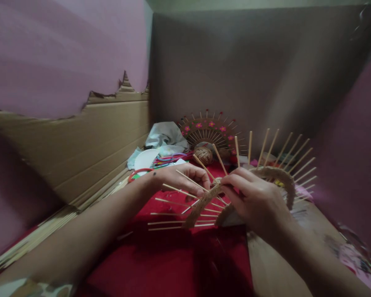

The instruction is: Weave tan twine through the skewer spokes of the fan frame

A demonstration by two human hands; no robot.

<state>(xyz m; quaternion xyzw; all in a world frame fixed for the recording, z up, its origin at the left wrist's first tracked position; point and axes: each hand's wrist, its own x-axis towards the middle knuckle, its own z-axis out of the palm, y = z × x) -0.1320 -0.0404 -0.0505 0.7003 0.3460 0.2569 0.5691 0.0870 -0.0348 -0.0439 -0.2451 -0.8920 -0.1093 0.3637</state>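
Note:
A round woven piece of tan jute with many thin wooden sticks radiating from its rim is held between both hands above a red cloth. My left hand curls round its left side, fingers closed among the sticks. My right hand grips the middle of the woven band, fingers pinched together at the jute cord near the top.
A finished stick-and-jute piece with pink flowers leans against the back wall. A ball of jute twine, a white plate, a grey cloth, coloured cords and a red ring lie behind. Torn cardboard lines the left wall.

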